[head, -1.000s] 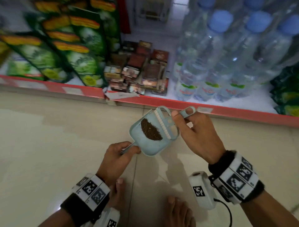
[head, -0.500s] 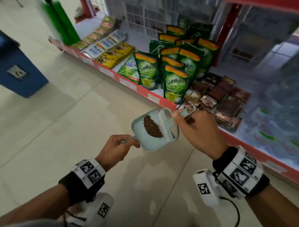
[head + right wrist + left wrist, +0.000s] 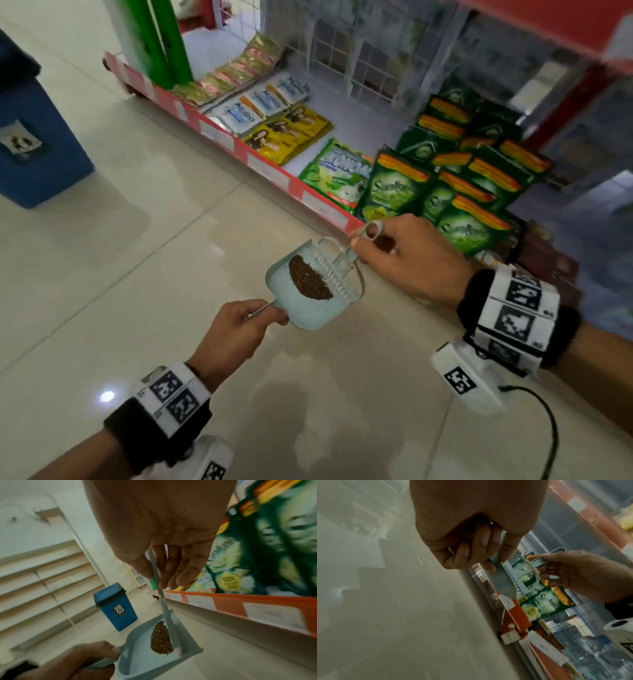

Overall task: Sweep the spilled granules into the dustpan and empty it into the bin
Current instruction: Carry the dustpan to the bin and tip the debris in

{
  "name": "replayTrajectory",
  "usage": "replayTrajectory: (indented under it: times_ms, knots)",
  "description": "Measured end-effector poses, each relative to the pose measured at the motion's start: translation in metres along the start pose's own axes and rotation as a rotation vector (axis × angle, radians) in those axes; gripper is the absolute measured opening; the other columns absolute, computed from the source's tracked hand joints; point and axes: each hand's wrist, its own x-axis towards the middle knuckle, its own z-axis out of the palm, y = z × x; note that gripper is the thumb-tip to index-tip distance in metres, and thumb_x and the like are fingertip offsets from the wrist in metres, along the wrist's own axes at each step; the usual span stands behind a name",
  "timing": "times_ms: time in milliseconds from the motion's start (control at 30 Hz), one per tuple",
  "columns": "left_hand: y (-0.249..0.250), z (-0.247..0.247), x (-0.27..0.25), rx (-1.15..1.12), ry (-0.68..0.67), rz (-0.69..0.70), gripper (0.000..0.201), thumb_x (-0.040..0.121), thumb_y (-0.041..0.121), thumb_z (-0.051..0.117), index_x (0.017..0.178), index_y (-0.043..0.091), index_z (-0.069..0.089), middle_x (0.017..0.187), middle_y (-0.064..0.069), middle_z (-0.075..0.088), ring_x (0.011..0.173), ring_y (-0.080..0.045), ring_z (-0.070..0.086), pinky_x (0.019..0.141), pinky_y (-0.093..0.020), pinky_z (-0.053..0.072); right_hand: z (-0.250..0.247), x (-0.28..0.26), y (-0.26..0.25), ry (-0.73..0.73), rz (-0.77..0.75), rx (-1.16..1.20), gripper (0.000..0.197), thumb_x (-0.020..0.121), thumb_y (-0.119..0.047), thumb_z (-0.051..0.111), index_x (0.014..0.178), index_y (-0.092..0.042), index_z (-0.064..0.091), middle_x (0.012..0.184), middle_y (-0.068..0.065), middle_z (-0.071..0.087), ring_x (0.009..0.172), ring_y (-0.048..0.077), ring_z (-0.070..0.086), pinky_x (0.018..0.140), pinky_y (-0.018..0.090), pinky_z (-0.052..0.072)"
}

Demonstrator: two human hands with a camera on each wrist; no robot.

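My left hand (image 3: 239,329) grips the handle of a small pale blue dustpan (image 3: 308,315), held level above the tiled floor. A mound of dark brown granules (image 3: 310,282) lies in the pan against the white bristles of a small brush (image 3: 334,277). My right hand (image 3: 400,257) pinches the brush's handle and holds the brush head inside the pan. In the right wrist view the granules (image 3: 161,639) sit beside the brush (image 3: 167,616) in the dustpan (image 3: 135,658). A blue bin (image 3: 30,137) with a dark lid stands at the far left on the floor; the same bin (image 3: 115,605) appears beyond the pan.
A low red-edged shelf (image 3: 219,137) runs diagonally along the right, stocked with green soap pouches (image 3: 455,202) and sachets (image 3: 267,102). Open tiled floor (image 3: 137,260) lies between me and the bin. Bare cream wall shelves (image 3: 42,580) stand behind the bin.
My view has swung left from the water bottles along the shelf, bringing the blue bin into sight. Both hands keep the same hold on dustpan and brush, with the granules still in the pan.
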Motion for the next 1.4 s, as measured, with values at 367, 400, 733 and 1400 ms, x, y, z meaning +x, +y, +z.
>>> replayTrajectory:
  times_ms: [367, 400, 733, 1400]
  knots:
    - [-0.002, -0.154, 0.011, -0.143, 0.213, -0.054, 0.028, 0.086, 0.030, 0.067, 0.077, 0.004, 0.073, 0.050, 0.005, 0.030, 0.044, -0.011, 0.026, 0.045, -0.022, 0.024, 0.045, 0.134, -0.136, -0.064, -0.097, 0.136, 0.021, 0.093, -0.024, 0.061, 0.110, -0.018, 0.071, 0.082, -0.005, 0.073, 0.073, 0.003, 0.069, 0.066, 0.019, 0.056]
    - [-0.002, -0.168, 0.011, -0.176, 0.236, -0.067, 0.027, 0.088, 0.028, 0.066, 0.078, 0.004, 0.073, 0.051, 0.005, 0.029, 0.044, -0.011, 0.026, 0.045, -0.023, 0.023, 0.053, 0.142, -0.146, -0.046, -0.117, 0.163, 0.020, 0.094, -0.024, 0.060, 0.110, -0.018, 0.071, 0.080, -0.006, 0.072, 0.071, 0.003, 0.068, 0.061, 0.015, 0.053]
    - [0.011, -0.293, 0.023, -0.274, 0.530, -0.071, 0.026, 0.085, 0.029, 0.065, 0.075, 0.006, 0.074, 0.050, 0.003, 0.032, 0.045, -0.012, 0.029, 0.044, -0.023, 0.026, 0.126, 0.235, -0.235, -0.031, -0.326, 0.433, 0.016, 0.097, -0.026, 0.057, 0.106, -0.026, 0.071, 0.084, -0.011, 0.071, 0.079, 0.007, 0.070, 0.059, 0.016, 0.053]
    - [0.175, -0.421, 0.051, -0.685, 0.426, -0.376, 0.022, 0.093, 0.029, 0.056, 0.080, 0.014, 0.065, 0.043, 0.012, 0.024, 0.033, -0.003, 0.019, 0.036, -0.015, 0.017, 0.052, 0.409, -0.376, -0.150, -0.414, 0.336, 0.020, 0.093, -0.032, 0.053, 0.089, -0.025, 0.071, 0.077, 0.002, 0.071, 0.076, 0.021, 0.068, 0.071, 0.046, 0.058]
